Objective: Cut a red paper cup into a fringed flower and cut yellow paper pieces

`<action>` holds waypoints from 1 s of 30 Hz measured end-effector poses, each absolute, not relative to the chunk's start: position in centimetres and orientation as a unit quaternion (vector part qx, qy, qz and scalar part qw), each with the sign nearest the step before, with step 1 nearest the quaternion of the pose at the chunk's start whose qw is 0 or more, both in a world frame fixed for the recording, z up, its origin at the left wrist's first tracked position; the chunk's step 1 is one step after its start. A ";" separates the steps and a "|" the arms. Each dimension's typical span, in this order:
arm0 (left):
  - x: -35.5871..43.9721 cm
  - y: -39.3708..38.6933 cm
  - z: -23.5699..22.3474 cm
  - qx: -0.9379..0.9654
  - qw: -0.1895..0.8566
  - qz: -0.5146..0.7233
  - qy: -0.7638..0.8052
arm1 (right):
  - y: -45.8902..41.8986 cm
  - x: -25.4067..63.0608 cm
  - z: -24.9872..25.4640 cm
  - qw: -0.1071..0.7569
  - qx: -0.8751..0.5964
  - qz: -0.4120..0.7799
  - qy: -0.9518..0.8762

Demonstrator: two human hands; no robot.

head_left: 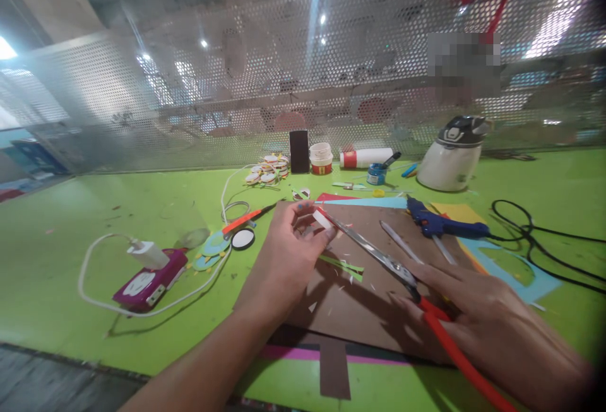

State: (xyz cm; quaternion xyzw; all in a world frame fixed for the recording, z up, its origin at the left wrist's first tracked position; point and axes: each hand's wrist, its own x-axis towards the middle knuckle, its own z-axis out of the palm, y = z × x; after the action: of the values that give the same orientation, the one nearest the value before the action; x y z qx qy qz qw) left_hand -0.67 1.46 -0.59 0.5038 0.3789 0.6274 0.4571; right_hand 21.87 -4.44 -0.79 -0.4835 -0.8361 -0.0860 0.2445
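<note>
Right, going left to right: we've got a purple power adapter [152, 282] with a white plug [149, 254] in it on the green table [52, 273], then light blue paper discs [211, 249], an orange-handled tool [241, 221] and a round white disc [243, 239] with a black rim. Our left hand [293, 245] is over the brown board [341, 317], fingers closed on a small red-and-white piece [324, 217], pinched near the fingertips. Scissors [402, 270] are over the board too, long axis diagonal: blades point up-left, away from us, tip at the piece; red handles run down-right toward us. We can't tell if the tip touches the piece. Green paper strips [343, 265] lie under the blades. Our right hand [478, 305] has its fingers wrapped on the scissors near pivot and handles. Beyond it, the blue glue gun [440, 224] sits with its nozzle up-left; the white kettle [447, 163] stands behind, near the mesh screen [369, 84].
</note>
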 end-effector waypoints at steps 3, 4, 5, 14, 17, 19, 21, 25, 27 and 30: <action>-0.6 1.5 -0.6 0.497 0.458 0.633 0.378 | -4.4 21.9 -0.8 0.237 -0.488 -0.083 -0.836; -0.6 1.5 -0.6 0.495 0.458 0.635 0.378 | -4.4 21.8 -0.8 0.236 -0.490 -0.083 -0.835; -0.6 1.4 -0.6 0.492 0.458 0.637 0.378 | -4.4 21.8 -0.8 0.236 -0.491 -0.083 -0.835; -0.3 1.3 -1.1 0.492 0.449 0.642 0.381 | -4.2 21.5 -0.6 0.235 -0.505 -0.061 -0.829; -0.4 1.3 -1.2 0.500 0.442 0.643 0.376 | -4.1 21.6 -0.8 0.243 -0.505 -0.062 -0.826; -0.4 1.3 -1.2 0.508 0.438 0.640 0.374 | -4.0 21.7 -1.1 0.258 -0.499 -0.066 -0.824; -0.5 1.4 -1.3 0.517 0.433 0.636 0.376 | -4.0 21.9 -1.5 0.269 -0.493 -0.068 -0.825; -0.6 1.4 -1.3 0.525 0.426 0.630 0.382 | -4.0 22.1 -1.6 0.262 -0.495 -0.064 -0.826; -0.6 1.4 -1.4 0.526 0.426 0.629 0.383 | -4.0 21.9 -1.4 0.269 -0.490 -0.073 -0.826; -0.5 1.4 -1.5 0.523 0.427 0.631 0.382 | -3.9 21.7 -1.0 0.278 -0.479 -0.094 -0.827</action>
State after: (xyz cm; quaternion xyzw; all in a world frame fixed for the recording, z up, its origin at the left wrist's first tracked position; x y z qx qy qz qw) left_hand -0.52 1.44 -1.51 0.5234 0.3818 0.6308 0.4271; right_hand 21.66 -3.92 -0.99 -0.4793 -0.8273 -0.0939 0.2776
